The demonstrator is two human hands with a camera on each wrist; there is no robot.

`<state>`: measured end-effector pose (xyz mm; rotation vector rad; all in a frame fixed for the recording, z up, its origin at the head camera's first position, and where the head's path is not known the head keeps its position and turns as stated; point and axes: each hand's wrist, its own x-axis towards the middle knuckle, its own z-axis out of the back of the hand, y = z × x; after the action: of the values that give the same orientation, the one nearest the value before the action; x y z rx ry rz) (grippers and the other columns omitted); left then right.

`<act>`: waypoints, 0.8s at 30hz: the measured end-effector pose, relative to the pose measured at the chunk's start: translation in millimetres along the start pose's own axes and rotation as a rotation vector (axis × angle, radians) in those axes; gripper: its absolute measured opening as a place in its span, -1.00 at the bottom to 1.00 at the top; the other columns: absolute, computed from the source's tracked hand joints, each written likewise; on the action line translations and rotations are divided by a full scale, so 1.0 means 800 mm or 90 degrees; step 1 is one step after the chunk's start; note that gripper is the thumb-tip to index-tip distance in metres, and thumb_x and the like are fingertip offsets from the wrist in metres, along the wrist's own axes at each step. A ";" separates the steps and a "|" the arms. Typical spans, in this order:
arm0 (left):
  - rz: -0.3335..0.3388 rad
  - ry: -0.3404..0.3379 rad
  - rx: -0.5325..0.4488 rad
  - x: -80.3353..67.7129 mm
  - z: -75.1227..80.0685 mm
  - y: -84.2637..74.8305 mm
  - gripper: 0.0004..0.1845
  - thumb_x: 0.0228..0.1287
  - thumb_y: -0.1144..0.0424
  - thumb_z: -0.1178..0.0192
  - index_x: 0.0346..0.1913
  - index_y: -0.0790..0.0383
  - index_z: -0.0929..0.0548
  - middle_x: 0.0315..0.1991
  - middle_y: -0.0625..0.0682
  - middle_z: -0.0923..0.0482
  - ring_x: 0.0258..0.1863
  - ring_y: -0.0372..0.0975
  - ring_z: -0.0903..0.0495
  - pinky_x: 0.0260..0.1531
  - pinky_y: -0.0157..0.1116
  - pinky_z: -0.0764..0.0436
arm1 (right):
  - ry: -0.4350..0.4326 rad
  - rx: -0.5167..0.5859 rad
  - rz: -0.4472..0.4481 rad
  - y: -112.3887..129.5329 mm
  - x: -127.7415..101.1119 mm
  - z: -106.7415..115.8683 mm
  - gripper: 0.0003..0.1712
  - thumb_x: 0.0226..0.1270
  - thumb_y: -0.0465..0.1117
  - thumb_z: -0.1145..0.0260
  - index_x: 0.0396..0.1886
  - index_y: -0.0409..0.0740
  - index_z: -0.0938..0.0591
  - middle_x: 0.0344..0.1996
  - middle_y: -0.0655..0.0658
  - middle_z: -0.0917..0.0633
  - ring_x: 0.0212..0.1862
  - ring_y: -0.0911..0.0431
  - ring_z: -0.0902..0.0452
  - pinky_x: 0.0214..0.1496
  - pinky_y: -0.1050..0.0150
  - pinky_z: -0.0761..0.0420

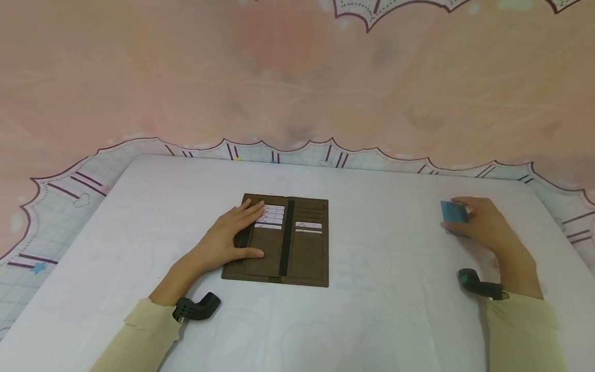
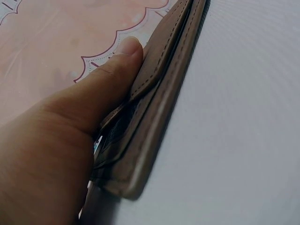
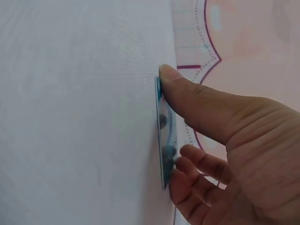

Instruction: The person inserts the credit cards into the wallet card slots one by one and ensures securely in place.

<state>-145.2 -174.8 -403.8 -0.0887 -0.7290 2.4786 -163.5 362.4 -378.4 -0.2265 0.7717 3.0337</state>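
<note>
A long brown wallet [image 1: 283, 240] lies spread flat on the white table [image 1: 381, 289], with several white cards in its slots. My left hand [image 1: 232, 235] rests on its left half, fingers laid out over the card slots and thumb along the lower flap; the left wrist view shows the thumb [image 2: 119, 63] pressed against the wallet's edge [image 2: 154, 117]. Far to the right, my right hand [image 1: 479, 222] pinches a blue card [image 1: 453, 212] between thumb and fingers, tipped up on its edge. In the right wrist view the blue card [image 3: 165, 136] stands on edge against the tabletop.
A pink patterned cloth [image 1: 297, 77] with a scalloped grid border [image 1: 69, 191] surrounds the white table at the back and sides. Black wrist-camera mounts [image 1: 197, 307] sit at both sleeves.
</note>
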 end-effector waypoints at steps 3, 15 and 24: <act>-0.002 0.000 0.000 0.000 0.000 0.000 0.03 -0.01 -0.19 -0.39 0.49 0.07 -0.16 0.49 -0.05 -0.03 0.48 -0.07 0.14 0.39 0.08 0.13 | -0.003 0.004 0.001 -0.003 0.002 -0.001 -0.09 0.24 0.06 -0.37 0.35 -0.43 -0.22 0.18 -0.59 -0.22 0.01 -0.39 -0.29 0.02 -0.34 -0.38; -0.005 -0.004 0.001 0.001 0.000 0.002 0.03 -0.01 -0.21 -0.39 0.49 0.05 -0.15 0.49 -0.06 -0.03 0.48 -0.07 0.14 0.38 0.10 0.12 | 0.006 0.039 -0.045 -0.010 0.004 -0.007 0.05 0.18 0.22 -0.34 0.45 -0.28 -0.14 0.20 -0.58 -0.11 0.04 -0.39 -0.20 -0.06 -0.31 -0.41; -0.012 -0.005 -0.001 0.000 0.000 0.002 0.03 0.00 -0.19 -0.39 0.49 0.07 -0.15 0.49 -0.05 -0.03 0.48 -0.06 0.14 0.38 0.09 0.13 | -0.031 0.071 -0.051 -0.005 0.003 -0.004 0.18 0.02 0.16 -0.49 0.51 -0.10 -0.07 0.26 -0.61 0.08 0.11 -0.50 -0.12 0.07 -0.47 -0.24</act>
<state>-145.8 -175.7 -404.6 -0.0718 -0.7318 2.4618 -165.6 364.5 -383.5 -0.1774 0.9028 2.8989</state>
